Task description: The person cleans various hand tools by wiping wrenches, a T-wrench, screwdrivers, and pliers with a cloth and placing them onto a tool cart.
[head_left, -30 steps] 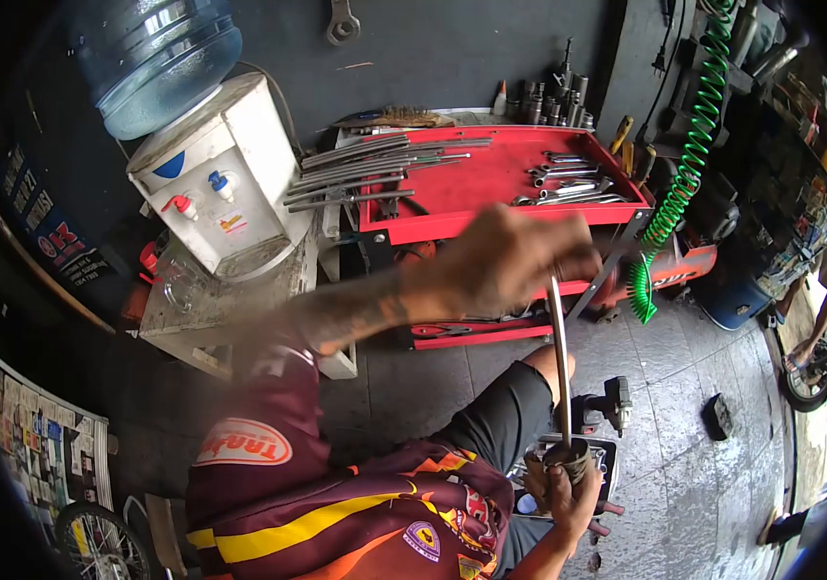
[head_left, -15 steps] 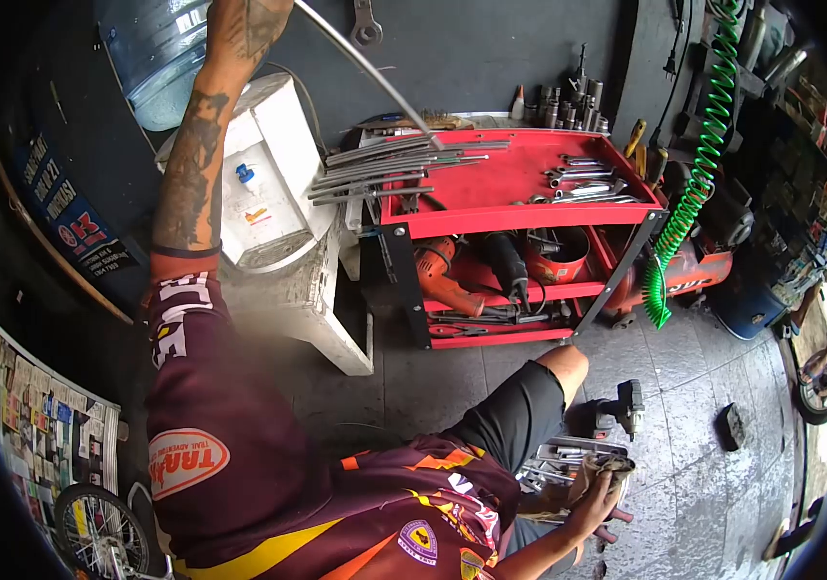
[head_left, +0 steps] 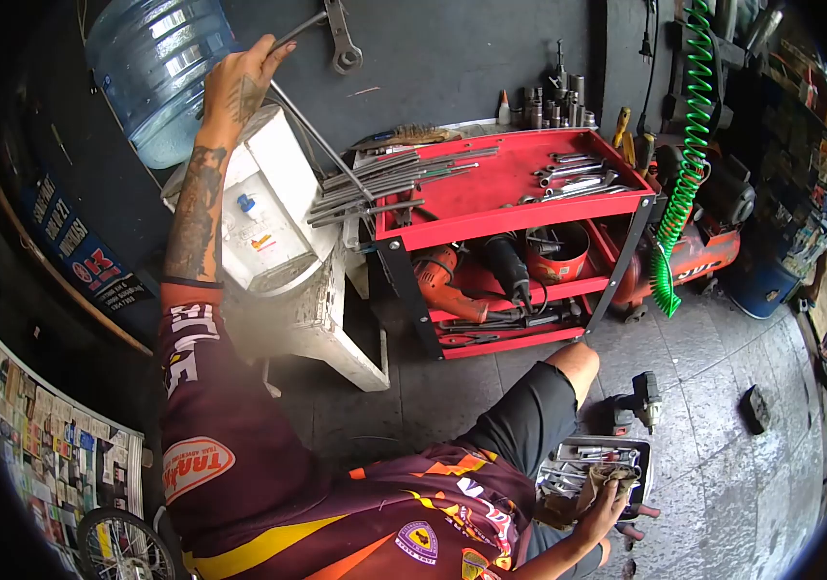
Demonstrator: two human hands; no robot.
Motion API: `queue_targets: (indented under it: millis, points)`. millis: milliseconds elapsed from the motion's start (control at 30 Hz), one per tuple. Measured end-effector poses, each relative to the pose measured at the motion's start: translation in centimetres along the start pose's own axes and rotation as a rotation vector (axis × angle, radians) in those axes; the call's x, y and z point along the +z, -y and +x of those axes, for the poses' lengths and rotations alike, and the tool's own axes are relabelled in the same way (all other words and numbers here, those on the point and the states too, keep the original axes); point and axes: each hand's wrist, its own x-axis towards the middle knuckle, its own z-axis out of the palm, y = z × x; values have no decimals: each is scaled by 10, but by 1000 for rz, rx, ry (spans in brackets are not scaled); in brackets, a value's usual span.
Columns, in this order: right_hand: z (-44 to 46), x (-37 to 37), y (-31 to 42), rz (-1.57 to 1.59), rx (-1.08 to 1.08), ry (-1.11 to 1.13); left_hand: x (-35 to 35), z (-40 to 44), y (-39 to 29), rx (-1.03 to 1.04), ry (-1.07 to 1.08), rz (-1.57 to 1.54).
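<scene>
High at the upper left, my left hand (head_left: 239, 82) grips a metal bar (head_left: 303, 28) near a wrench (head_left: 343, 48) on the wall. A long thin rod (head_left: 312, 128) slants from beside this hand to the metal rods (head_left: 404, 172) at the cart's left end; where it joins the bar is hidden. At the lower right, my right hand (head_left: 607, 514) is closed round a dirty brownish object (head_left: 614, 478), apparently wrapped in cloth, above a tray of tools (head_left: 578, 452).
A red tool cart (head_left: 520, 220) holds wrenches (head_left: 582, 177) and power tools. Left of it is a white water dispenser (head_left: 263, 208). A green coiled hose (head_left: 692, 159) hangs at right, above a compressor (head_left: 694, 253). An impact tool (head_left: 643, 401) is near the tray.
My left hand has gone from above the object in my right hand to the upper left, carrying the rod away. The view has also shifted slightly.
</scene>
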Motion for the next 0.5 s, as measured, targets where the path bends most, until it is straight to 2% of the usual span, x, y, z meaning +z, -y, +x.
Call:
queue_targets:
  millis: [233,333,400,500]
  points:
    - [-1,0,-4,3,26,15,-1,1,5,90,-41,10]
    - [0,-3,-6,-34,6,-1,-6,4,3,51,46,14]
    - [2,-8,-9,20,13,81,-4,0,-2,15,118,11]
    - [0,-11,-14,-28,49,-13,3,-8,-6,133,77,40]
